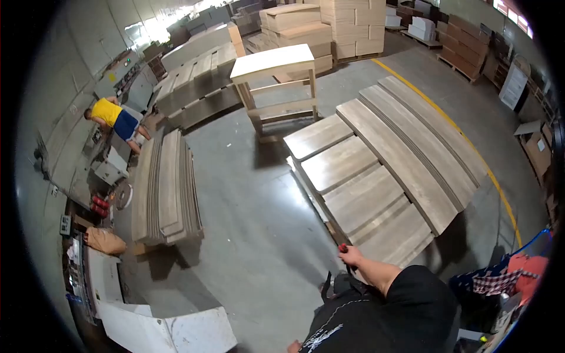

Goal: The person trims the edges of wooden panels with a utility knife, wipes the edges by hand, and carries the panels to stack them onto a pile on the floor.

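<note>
My right hand [352, 257] reaches forward at the near corner of a stack of wood-grain boards [364, 197]. Its fingers are closed around a small red-ended handle [343, 247]; what the handle belongs to is hidden. Just below it, a dark strap-like part [326, 287] shows beside my black shirt [376, 320]. Of my left hand [294, 346], only a small piece appears at the bottom edge, close to the shirt, and its fingers cannot be made out. The boards lie flat in several piles, with longer ones on the far right side.
To the left stands a row of upright boards [168, 188]. A wooden table-like frame [273, 65] is ahead, with carton stacks [358, 26] behind. A person in a yellow shirt [106, 110] bends by machines. White panels [197, 332] lie lower left; a yellow line [500, 194] curves along the right.
</note>
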### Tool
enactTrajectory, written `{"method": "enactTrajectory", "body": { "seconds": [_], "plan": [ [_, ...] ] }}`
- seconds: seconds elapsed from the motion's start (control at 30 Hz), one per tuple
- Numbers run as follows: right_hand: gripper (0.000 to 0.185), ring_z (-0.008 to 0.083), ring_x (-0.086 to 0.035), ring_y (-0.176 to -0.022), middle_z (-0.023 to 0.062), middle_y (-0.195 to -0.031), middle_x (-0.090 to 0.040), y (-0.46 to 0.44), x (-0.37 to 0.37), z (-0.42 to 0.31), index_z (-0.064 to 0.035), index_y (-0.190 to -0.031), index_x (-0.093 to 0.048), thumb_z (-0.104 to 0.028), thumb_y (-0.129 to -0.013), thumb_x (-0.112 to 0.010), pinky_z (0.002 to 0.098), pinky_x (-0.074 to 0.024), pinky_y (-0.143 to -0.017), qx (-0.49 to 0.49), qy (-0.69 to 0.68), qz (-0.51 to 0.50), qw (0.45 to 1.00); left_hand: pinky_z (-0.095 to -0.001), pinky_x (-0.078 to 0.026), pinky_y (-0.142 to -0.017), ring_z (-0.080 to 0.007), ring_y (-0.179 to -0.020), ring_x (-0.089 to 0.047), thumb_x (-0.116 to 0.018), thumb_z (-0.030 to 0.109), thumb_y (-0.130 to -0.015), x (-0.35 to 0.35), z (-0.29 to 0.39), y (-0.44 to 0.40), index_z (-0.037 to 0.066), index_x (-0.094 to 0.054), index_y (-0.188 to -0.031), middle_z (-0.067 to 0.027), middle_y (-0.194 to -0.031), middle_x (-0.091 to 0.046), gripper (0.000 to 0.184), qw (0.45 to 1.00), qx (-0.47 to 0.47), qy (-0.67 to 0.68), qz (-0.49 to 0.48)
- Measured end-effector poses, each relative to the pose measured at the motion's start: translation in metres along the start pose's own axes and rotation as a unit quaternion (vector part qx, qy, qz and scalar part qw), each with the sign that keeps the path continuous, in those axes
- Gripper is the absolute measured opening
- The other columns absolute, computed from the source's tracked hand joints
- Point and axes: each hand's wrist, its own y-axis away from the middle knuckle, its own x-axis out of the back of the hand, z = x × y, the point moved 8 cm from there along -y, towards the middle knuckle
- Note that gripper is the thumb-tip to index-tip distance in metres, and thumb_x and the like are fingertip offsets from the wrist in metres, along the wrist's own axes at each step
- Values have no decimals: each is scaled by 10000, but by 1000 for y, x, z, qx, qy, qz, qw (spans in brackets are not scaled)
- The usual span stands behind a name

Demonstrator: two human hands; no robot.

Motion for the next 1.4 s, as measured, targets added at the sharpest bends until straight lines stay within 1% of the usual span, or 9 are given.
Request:
{"method": "enactTrajectory", "body": {
  "seconds": [0.23,0.27,0.3,0.4,0.5,0.6,0.9,1.03,1.4],
  "plan": [
    [266,185,-672,-601,85,-722,-709,-27,33,46,-33,-859,-690,-289,-822,-751,355,-550,-614,-36,29,127,991,-492,-481,-552,-241,-698,-655,-533,302,-966,-9,135,-60,98,-627,-960,-65,-859,-681,225,824,-359,-439,15],
    [257,183,-672,-600,80,-703,-703,-28,35,47,-36,-838,-689,-284,-827,-753,355,-549,-608,-63,15,109,992,-455,-488,-566,-224,-715,-658,-529,320,-970,-7,137,-95,105,-636,-980,-61,-881,-687,240,974,-146,-134,-114],
    [250,182,-672,-600,75,-684,-696,-24,42,43,-40,-817,-687,-280,-831,-755,355,-549,-602,-90,0,93,992,-418,-495,-580,-207,-732,-661,-526,337,-975,-2,144,-111,111,-645,-1000,-56,-902,-692,257,972,87,205,-79],
    [271,184,-686,-618,75,-682,-700,-62,39,50,-49,-783,-698,-307,-822,-769,353,-554,-610,-162,-22,109,981,-345,-497,-609,-181,-775,-663,-524,355,-976,16,294,-146,108,-660,-1050,-57,-902,-697,291,970,-222,-70,-65],
    [309,195,-705,-649,89,-709,-718,-132,24,61,-42,-768,-708,-342,-804,-775,365,-560,-640,-193,-27,167,966,-309,-495,-606,-165,-797,-662,-533,353,-978,40,388,-161,92,-665,-1067,-53,-960,-699,306,990,-45,99,-85],
    [336,218,-714,-678,102,-780,-743,-138,59,-132,-49,-797,-722,-381,-797,-773,389,-558,-673,-176,-5,150,973,-324,-498,-634,-163,-832,-654,-526,373,-989,63,490,-184,89,-652,-1105,-45,-1016,-690,332,991,-118,-21,-64],
    [166,153,-645,-611,52,-702,-665,-326,36,-284,-58,-914,-644,-208,-875,-702,333,-516,-578,-52,-277,139,949,-433,-511,-834,-272,-975,-653,-489,405,-1010,98,604,-271,136,-596,-1214,-113,-1145,-680,354,983,-100,-119,-93],
    [86,148,-606,-575,42,-708,-620,-359,36,-299,-41,-913,-634,-115,-902,-675,315,-527,-544,-96,-319,193,923,-415,-525,-838,-264,-982,-657,-475,375,-1020,105,687,-297,111,-621,-1166,-115,-1150,-683,336,779,-341,-513,-116],
    [132,195,-660,-626,85,-758,-660,-351,-18,-313,-22,-907,-653,-146,-938,-619,360,-559,-549,-261,-473,434,721,-302,-408,-468,-139,-636,-605,-504,394,-1032,130,1121,-458,60,-619,-983,-46,-830,-669,357,963,-120,-216,-103]
  ]
}}
